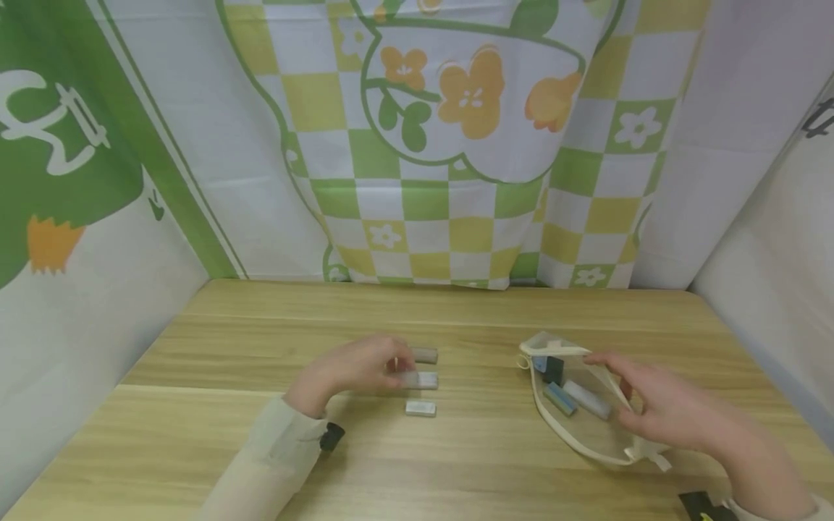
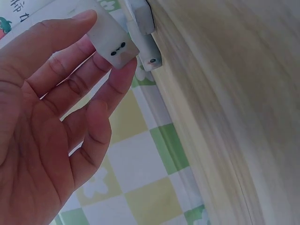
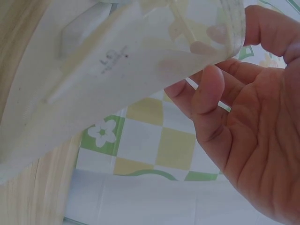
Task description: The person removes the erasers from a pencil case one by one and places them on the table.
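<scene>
My left hand [image 1: 365, 369] pinches a small white eraser [image 2: 112, 42] with a tiny printed face, thumb on one side and fingertips on the other. It is close over a short column of similar pieces: a greyish-tan block [image 1: 426, 355] at the back, a white block [image 1: 428, 380] partly behind the held one, and another white block [image 1: 420, 409] nearest me. At the right, my right hand [image 1: 671, 405] holds the rim of a translucent zip pouch [image 3: 108, 93] with cream trim, spreading its mouth. Some right fingertips show through the sheet.
Inside the pouch lie a blue-green striped block [image 1: 560, 399], a pale block [image 1: 587, 400] and a dark block [image 1: 554, 370]. All stand on a wooden table [image 1: 260, 340]. A checked, flowered curtain [image 1: 423, 195] hangs at the table's back edge.
</scene>
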A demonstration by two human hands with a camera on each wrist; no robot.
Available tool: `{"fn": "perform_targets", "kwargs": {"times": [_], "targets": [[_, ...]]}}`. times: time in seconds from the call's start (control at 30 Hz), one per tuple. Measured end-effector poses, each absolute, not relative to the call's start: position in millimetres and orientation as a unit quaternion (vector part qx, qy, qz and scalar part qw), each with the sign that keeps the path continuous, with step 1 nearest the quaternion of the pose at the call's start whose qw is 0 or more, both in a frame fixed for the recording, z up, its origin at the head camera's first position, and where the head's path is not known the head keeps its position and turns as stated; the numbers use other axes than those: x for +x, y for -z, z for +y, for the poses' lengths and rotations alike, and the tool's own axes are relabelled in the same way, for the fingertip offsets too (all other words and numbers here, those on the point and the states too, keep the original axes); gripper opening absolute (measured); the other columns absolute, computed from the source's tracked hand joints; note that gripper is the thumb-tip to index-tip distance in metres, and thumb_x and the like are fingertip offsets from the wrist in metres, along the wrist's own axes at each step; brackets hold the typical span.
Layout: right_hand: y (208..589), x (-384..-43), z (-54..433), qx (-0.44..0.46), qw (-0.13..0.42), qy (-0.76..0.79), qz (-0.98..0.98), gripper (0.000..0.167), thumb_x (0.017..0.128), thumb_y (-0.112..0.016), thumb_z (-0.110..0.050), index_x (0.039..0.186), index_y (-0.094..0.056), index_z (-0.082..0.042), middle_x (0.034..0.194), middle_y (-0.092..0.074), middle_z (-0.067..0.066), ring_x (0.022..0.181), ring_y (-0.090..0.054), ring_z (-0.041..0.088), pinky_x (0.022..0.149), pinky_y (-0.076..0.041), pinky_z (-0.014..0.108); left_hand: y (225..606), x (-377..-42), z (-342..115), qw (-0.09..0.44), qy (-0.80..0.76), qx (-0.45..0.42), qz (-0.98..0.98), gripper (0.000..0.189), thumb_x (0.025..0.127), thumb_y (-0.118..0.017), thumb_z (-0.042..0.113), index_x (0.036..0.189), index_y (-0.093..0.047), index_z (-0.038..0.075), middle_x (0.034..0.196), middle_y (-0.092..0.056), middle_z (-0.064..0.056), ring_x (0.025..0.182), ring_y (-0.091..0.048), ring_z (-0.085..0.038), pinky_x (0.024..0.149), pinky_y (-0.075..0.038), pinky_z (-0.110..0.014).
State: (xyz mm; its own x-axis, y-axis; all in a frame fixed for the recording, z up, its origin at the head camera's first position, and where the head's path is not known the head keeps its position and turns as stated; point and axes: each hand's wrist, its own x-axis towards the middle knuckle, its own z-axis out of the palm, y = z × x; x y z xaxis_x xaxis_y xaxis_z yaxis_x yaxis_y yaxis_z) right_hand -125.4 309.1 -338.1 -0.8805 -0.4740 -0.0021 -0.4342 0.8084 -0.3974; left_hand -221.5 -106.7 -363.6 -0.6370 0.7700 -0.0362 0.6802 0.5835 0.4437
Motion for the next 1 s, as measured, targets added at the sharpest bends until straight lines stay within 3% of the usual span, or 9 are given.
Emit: {"fn": "perform_targets", "kwargs": {"times": [0.3,1.0], "targets": [[338.9,-125.8,308.9,-0.239,0.049,0.191,0.951,0.070,0.080,-0.069,-0.005,0.145,-0.042,-0.010,0.082,-0.050,-0.002,0.056,-0.038,-0.002,0.046,-0.038,0.021,364.5,-224.1,-114.9,0.117,-0.212,0.400,0.884,0.008,0.092,-0.070,0.017,0.098,-0.075,0.013,0.099,-0.071,0.003,0.089,-0.063,-0.011,0.083,-0.055,-0.031],[339.8,-125.4,309.4,-0.238,0.049,0.198,0.950,0.071,0.079,-0.070,-0.003,0.144,-0.042,-0.010,0.080,-0.049,-0.003,0.055,-0.038,-0.002,0.047,-0.038,0.021,370.9,-231.2,-124.5,0.128,-0.199,0.388,0.890,0.008,0.088,-0.073,0.012,0.096,-0.074,0.014,0.097,-0.071,0.004,0.091,-0.063,-0.012,0.084,-0.054,-0.031]]}}
